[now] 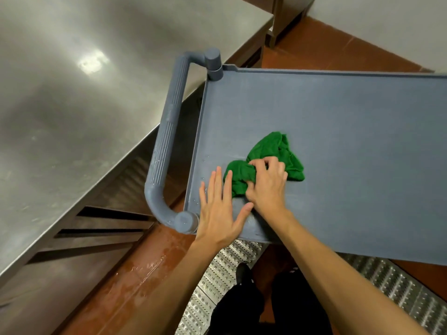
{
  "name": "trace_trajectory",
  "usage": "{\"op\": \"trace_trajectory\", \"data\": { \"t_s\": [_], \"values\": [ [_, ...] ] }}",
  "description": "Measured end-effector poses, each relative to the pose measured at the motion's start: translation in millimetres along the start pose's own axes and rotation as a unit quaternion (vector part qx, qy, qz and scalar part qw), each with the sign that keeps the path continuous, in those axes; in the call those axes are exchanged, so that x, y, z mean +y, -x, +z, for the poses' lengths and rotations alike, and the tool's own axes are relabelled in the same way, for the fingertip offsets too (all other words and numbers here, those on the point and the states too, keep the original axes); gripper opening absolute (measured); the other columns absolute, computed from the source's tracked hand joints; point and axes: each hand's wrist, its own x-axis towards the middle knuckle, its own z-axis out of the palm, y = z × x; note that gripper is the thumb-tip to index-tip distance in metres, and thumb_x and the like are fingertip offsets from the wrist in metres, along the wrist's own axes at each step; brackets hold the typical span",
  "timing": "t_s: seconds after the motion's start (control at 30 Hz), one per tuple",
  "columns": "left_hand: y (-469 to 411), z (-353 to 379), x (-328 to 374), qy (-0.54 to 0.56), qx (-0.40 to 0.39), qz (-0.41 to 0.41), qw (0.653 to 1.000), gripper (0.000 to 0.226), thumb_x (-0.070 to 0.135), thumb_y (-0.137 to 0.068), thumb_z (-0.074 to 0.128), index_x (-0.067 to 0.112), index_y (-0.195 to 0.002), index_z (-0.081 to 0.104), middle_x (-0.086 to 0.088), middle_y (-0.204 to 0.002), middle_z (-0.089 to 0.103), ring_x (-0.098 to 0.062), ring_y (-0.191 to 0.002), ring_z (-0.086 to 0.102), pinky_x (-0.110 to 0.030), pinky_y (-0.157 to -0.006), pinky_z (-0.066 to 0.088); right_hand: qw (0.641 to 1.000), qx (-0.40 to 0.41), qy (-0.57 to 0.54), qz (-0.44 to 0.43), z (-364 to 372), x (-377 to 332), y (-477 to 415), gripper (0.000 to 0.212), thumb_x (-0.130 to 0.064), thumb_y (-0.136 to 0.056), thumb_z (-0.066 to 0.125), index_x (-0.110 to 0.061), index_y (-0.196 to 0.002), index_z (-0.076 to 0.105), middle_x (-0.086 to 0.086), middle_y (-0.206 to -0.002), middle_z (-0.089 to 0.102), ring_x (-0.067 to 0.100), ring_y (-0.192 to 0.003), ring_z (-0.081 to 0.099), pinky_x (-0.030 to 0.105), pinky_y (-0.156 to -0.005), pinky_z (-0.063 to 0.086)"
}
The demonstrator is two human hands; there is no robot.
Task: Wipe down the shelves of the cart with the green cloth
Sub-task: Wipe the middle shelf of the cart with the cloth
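The grey plastic cart's top shelf fills the right half of the view, its ribbed handle on the left end. A crumpled green cloth lies on the shelf near the front left corner. My right hand grips the cloth's near part, fingers curled into the fabric. Flat on the shelf beside it rests my left hand, fingers straight and spread, fingertips touching the cloth's left edge. Lower shelves are hidden under the top one.
A stainless steel table runs along the left, close to the cart handle. The floor is red tile, wet in patches, with a perforated metal drain grate under the cart's near edge. A white wall stands at the back right.
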Motion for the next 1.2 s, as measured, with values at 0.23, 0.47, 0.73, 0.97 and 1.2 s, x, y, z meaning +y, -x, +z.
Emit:
{"op": "trace_trajectory", "data": {
  "t_s": [0.23,0.47,0.73,0.97,1.2],
  "values": [
    [0.0,-6.2,2.5,0.042,0.035,0.006,0.998,0.092,0.07,-0.094,0.026,0.011,-0.16,0.0,-0.012,-0.168,-0.01,-0.026,-0.155,-0.012,-0.061,-0.121,0.009,0.999,0.032,-0.001,0.025,24.3,-25.3,-72.6,0.046,-0.023,-0.077,0.075,-0.02,-0.121,0.062,0.014,-0.115,0.05,0.035,-0.102,0.046,0.044,-0.083,0.038],
    [-1.1,-9.3,-3.6,0.015,0.098,0.009,0.995,0.09,0.067,-0.096,0.022,0.006,-0.159,0.003,-0.023,-0.166,-0.001,-0.038,-0.155,-0.003,-0.07,-0.117,0.005,0.992,-0.029,0.001,-0.123,36.9,-44.9,-87.4,0.046,-0.034,-0.074,0.076,-0.029,-0.119,0.066,0.01,-0.107,0.053,0.032,-0.092,0.047,0.038,-0.074,0.035],
    [-0.9,-15.4,-10.4,0.002,0.116,0.006,0.993,0.087,0.061,-0.096,0.028,0.003,-0.158,0.01,-0.025,-0.165,0.005,-0.037,-0.155,0.0,-0.068,-0.118,0.006,0.963,-0.123,-0.049,-0.236,35.4,-61.3,-52.2,0.031,-0.036,-0.079,0.067,-0.027,-0.108,0.072,0.007,-0.099,0.054,0.028,-0.087,0.046,0.038,-0.073,0.035],
    [0.2,-17.2,-10.1,0.015,0.119,0.014,0.993,0.085,0.061,-0.097,0.021,0.002,-0.158,0.017,-0.021,-0.167,0.004,-0.032,-0.156,0.002,-0.066,-0.119,0.005,0.949,-0.193,-0.034,-0.249,18.4,-38.9,-12.1,0.033,-0.023,-0.069,0.063,-0.016,-0.099,0.073,0.006,-0.102,0.055,0.028,-0.089,0.046,0.044,-0.076,0.042],
    [-0.2,-11.7,-13.9,0.021,0.091,0.018,0.995,0.074,0.058,-0.101,0.019,0.013,-0.16,0.017,-0.016,-0.168,0.0,-0.03,-0.156,-0.001,-0.061,-0.121,0.009,0.961,-0.171,-0.052,-0.212,-17.8,20.9,13.0,0.05,-0.018,-0.065,0.065,-0.024,-0.115,0.071,0.005,-0.101,0.052,0.028,-0.093,0.049,0.041,-0.079,0.043]
  ]
}}
